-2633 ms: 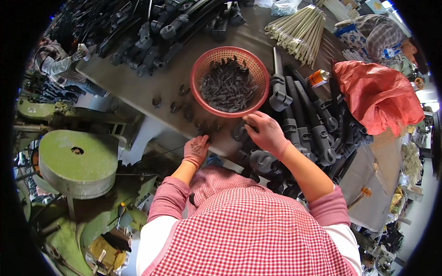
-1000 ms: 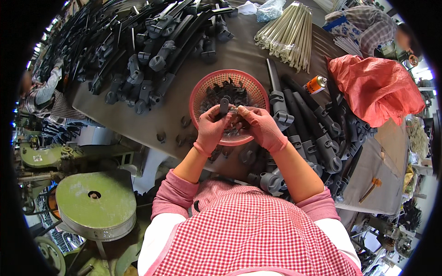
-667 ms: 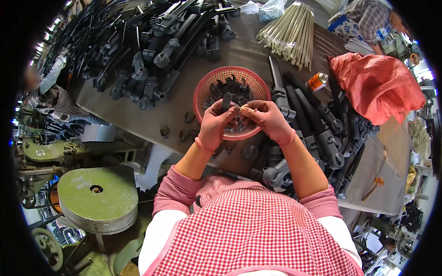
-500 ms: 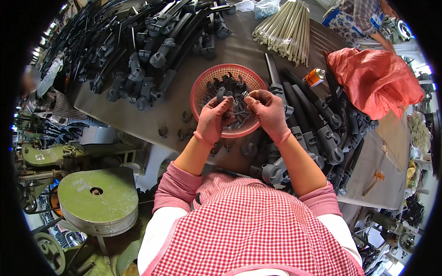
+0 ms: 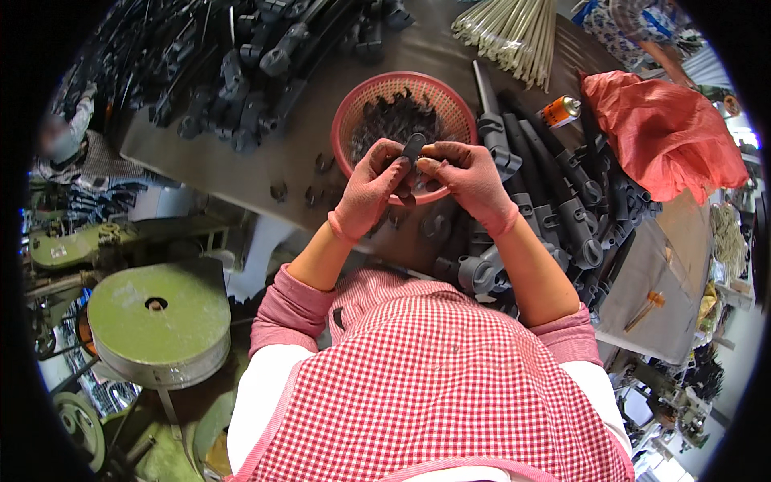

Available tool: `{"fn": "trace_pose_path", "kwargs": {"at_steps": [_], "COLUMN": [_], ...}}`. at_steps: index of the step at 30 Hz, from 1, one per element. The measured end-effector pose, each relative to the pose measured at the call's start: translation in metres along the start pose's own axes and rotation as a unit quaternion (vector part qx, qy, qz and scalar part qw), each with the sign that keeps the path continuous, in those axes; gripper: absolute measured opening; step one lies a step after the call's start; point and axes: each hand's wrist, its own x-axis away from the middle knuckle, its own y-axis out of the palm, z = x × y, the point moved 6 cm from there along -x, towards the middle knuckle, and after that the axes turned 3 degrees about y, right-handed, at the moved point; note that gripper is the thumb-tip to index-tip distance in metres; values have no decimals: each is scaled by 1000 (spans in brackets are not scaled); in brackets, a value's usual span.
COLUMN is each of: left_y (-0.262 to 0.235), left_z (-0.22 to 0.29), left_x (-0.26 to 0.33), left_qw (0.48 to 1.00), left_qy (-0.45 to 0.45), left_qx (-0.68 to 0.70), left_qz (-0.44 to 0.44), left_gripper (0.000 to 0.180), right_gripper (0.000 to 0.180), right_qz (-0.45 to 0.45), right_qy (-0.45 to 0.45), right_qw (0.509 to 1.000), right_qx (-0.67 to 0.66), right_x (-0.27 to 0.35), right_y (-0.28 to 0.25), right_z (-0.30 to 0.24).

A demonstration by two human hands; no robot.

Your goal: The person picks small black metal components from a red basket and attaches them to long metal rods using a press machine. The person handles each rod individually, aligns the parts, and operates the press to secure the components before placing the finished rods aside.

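Black plastic clip (image 5: 413, 148) sits pinched between two gloved hands, left hand (image 5: 371, 187) and right hand (image 5: 469, 180), above one red basket (image 5: 358, 122) (clips inside too many to count)

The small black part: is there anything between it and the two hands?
Nothing visible. The left hand and the right hand both pinch the small black part directly at their fingertips, above the near rim of the red basket.
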Motion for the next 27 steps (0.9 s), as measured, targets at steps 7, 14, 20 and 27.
{"fn": "trace_pose_path", "kwargs": {"at_steps": [7, 14, 20, 27], "left_y": [-32, -48, -69, -112], "left_z": [-45, -70, -49, -32], "left_x": [64, 82, 38, -136], "left_qw": [997, 990, 942, 627], "left_qy": [-61, -105, -95, 66], "left_qx": [9, 26, -318, -774], "left_qz": [55, 93, 45, 59], "left_gripper": [20, 27, 21, 21], "right_gripper": [19, 33, 31, 25], "right_qz": [-3, -54, 14, -245], "right_qy": [-45, -63, -114, 94], "right_qw": [985, 933, 903, 617], "right_qx": [170, 350, 414, 742], "right_x": [28, 34, 32, 46], "right_y": [31, 43, 32, 51], "right_z": [45, 67, 79, 171]}}
